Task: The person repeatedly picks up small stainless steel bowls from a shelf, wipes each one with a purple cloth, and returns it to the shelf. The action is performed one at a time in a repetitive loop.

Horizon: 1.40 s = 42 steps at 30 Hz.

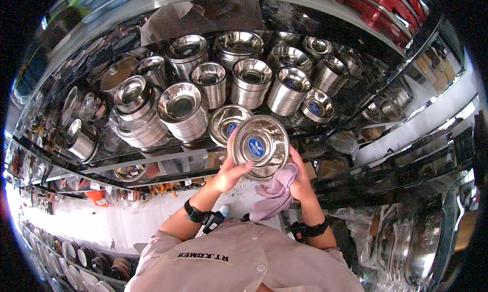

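Observation:
A shiny stainless steel bowl (273, 139) with a blue sticker inside is held up between my two hands, tilted towards me. My left hand (231, 174) grips its left side, the thumb over the rim. On the right side, my right hand (301, 177) holds the bowl's edge together with a crumpled pinkish-purple cloth (272, 200) that hangs down below it. Just behind the held bowl, another steel bowl (219, 130) with a blue sticker rests at the shelf's front. Whether the held bowl is one or several nested cannot be told.
Stacks of steel bowls (183, 107) fill the dark glass shelf (190, 149) ahead. A bowl stack in plastic wrap (143, 130) stands at the left. Lower left are shelves with small packaged goods and plates (72, 254). Plastic-wrapped metal trays (404, 246) stand at the lower right.

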Tool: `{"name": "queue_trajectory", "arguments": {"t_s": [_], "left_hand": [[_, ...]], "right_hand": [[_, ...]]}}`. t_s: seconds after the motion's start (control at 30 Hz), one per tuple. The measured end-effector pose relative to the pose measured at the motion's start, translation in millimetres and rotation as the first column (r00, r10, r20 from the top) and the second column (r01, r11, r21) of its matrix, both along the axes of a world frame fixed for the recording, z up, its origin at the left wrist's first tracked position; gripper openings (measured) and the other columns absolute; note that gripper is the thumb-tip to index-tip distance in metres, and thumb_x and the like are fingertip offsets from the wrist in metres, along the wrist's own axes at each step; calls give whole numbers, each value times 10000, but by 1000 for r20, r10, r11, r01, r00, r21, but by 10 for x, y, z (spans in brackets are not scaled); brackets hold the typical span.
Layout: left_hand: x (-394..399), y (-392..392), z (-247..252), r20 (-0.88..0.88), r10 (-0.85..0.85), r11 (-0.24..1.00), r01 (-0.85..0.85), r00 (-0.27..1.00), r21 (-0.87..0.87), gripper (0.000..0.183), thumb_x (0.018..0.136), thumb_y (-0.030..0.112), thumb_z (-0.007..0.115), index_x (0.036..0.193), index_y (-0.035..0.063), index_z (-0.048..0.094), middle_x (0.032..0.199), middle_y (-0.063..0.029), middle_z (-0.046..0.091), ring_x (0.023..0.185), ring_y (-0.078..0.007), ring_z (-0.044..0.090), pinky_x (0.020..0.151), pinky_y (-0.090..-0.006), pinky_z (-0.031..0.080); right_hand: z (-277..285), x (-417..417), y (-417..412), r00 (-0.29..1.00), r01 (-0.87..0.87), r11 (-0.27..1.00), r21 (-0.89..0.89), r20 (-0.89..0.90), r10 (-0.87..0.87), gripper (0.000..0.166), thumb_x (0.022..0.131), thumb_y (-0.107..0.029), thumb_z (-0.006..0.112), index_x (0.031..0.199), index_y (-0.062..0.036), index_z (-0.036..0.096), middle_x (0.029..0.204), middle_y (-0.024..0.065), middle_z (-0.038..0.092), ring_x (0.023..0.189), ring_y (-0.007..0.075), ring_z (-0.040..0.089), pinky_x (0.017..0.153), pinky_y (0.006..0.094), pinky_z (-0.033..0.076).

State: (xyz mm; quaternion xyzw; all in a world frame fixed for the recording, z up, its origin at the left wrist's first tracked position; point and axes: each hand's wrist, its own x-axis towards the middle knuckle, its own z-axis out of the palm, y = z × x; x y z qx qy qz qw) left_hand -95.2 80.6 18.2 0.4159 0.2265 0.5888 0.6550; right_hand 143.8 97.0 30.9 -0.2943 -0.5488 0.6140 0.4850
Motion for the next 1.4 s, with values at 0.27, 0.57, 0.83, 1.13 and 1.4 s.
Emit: {"name": "queue_trajectory", "arguments": {"t_s": [0.27, 0.57, 0.83, 1.13, 1.4], "left_hand": [[-469, -87, 281, -720, 540, 836, -175, 436, 520, 1219, 663, 338, 994, 1575, -38, 279, 1507, -229, 392, 1378, -394, 446, 1216, -478, 314], [-758, -36, 267, -773, 495, 851, -400, 397, 340, 1079, 655, 389, 999, 1502, -23, 472, 1081, -106, 590, 851, -207, 594, 752, -333, 542], [-868, 137, 237, -799, 567, 800, -365, 203, 475, 982, 745, 454, 927, 1453, -84, 510, 922, -164, 655, 849, -289, 661, 754, -404, 558], [-917, 259, 116, -827, 561, 787, -341, 50, 513, 697, 744, 444, 927, 1179, -55, 709, 745, -129, 698, 693, -309, 702, 653, -407, 569], [-934, 257, 103, -828, 560, 756, -405, -7, 515, 563, 725, 471, 933, 986, 9, 744, 666, -78, 694, 599, -277, 707, 568, -397, 558]], "right_hand": [[6, -305, 327, 982, 144, 955, -259, -84, -171, 552, 870, 30, 603, 1421, 56, 582, 1250, 128, 714, 1070, 184, 694, 964, 316, 541], [-105, -703, 591, 976, 217, 952, -217, 36, -214, 528, 893, 48, 591, 1421, 60, 577, 1196, 120, 712, 990, 155, 685, 886, 291, 552], [-327, -789, 868, 985, 174, 967, -185, 26, -172, 590, 922, 48, 574, 1508, 11, 516, 1155, 101, 714, 953, 132, 674, 853, 275, 545], [-208, -676, 945, 971, -39, 989, -140, 230, 70, 772, 921, 60, 540, 1646, -10, 283, 1545, 151, 514, 1325, 193, 545, 1116, 307, 419], [-406, -661, 955, 926, -62, 998, -33, 372, 70, 810, 907, 49, 543, 1655, -17, 240, 1618, 169, 447, 1436, 212, 461, 1186, 319, 347]]}}
